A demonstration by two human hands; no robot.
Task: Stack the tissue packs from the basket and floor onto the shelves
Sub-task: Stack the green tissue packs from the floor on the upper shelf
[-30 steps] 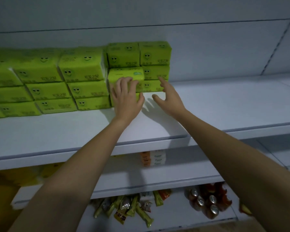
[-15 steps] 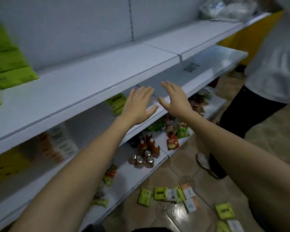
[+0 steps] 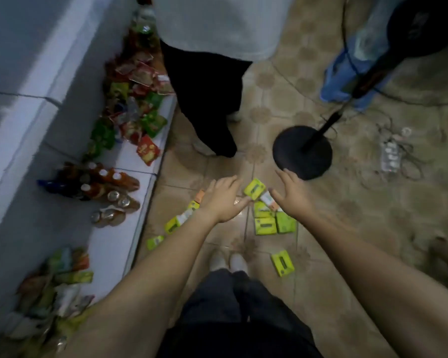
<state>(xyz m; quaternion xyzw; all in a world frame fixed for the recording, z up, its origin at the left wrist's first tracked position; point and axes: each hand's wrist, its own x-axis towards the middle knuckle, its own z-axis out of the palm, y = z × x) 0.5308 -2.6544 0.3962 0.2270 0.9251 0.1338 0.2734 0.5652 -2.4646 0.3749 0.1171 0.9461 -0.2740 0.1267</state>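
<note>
We see both hands stretched out over the floor, holding nothing. The left hand (image 3: 224,200) is palm down with its fingers straight and loosely spread. The right hand (image 3: 290,196) is just as flat and open, thumb held out.

Below them the tissue packs (image 3: 265,224) lie scattered on glossy beige tiles (image 3: 347,254). They are small, soft rectangular blocks in bright green film. A few paler ones with orange sit among them, perhaps another brand, though blur leaves us unsure. One green pack shows between the hands, a cluster lies just near of the right hand, and a lone pack (image 3: 282,262) lies nearer still.

At left, the smooth white shelf (image 3: 109,244) holds capped bottles (image 3: 101,182) and crinkled snack packets (image 3: 140,107). A round black base (image 3: 302,152) stands just beyond the right hand.
</note>
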